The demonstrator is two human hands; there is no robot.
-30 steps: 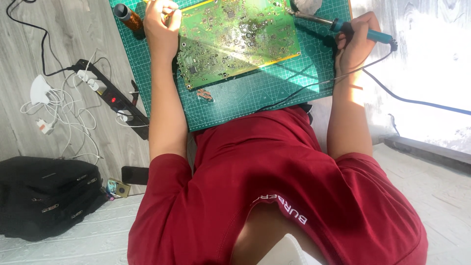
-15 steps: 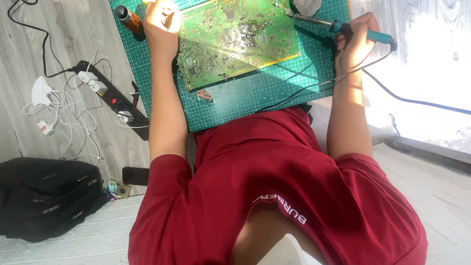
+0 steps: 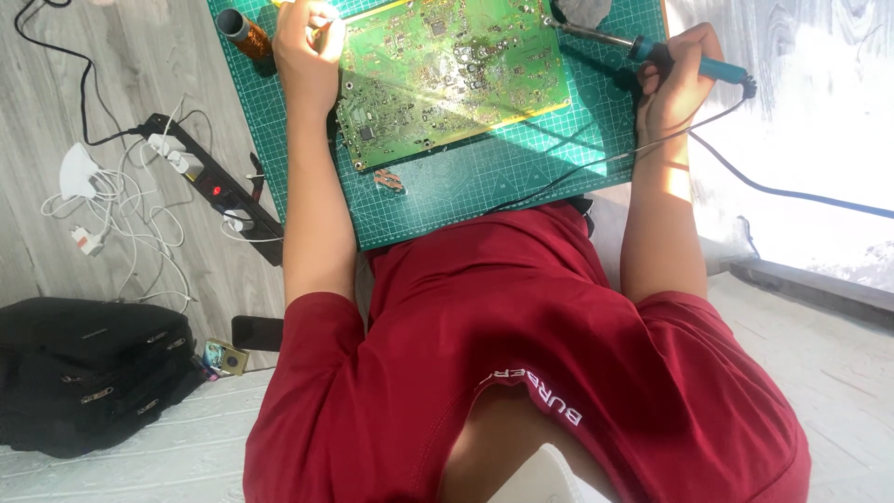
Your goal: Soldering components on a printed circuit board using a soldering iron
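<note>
Little has moved: the right hand (image 3: pixel 675 79) still grips the iron (image 3: pixel 684 58) over the mat (image 3: pixel 484 177); the left hand (image 3: pixel 303 42), fingers pinched on something thin, steadies the board (image 3: pixel 447 74). Stiff, light and fragile, it seems best held by its edges.

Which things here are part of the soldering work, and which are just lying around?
In use: soldering iron in right hand; circuit board; left hand at its edge; cutting mat.

Lying about: power strip, white cables, black bag.
</note>
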